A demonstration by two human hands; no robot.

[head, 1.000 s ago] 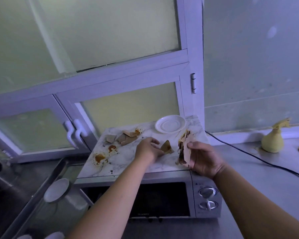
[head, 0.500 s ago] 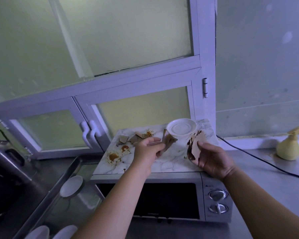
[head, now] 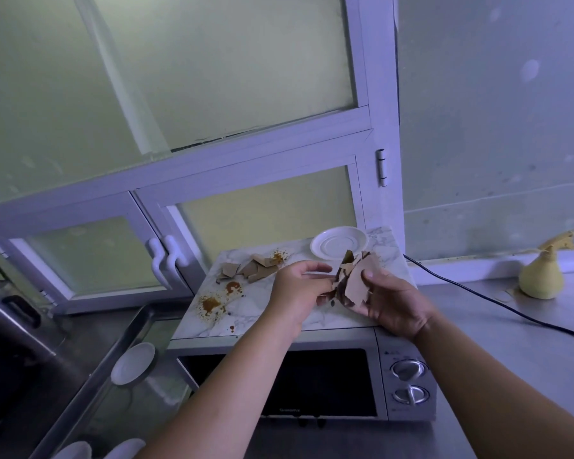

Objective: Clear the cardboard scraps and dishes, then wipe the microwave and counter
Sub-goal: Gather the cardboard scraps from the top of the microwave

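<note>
Both hands met on the cardboard scraps (head: 355,283), held just above the microwave (head: 328,385), right of the frame's centre.

We saw the right hand (head: 391,303) gripping the stained stack from the right, thumb on its face and fingers curled behind. The left hand (head: 295,289) had its fingers curled in against the stack's left edge, pinching it. Loose scraps (head: 249,270) lay on the marbled top to the upper left of the hands, near orange stains (head: 209,304). A white saucer (head: 339,242) sat at the top's far right corner, just behind the stack. On the grey counter (head: 497,326) a black cord (head: 478,293) trailed right, and a yellow bottle (head: 540,279) stood by the wall.
</note>
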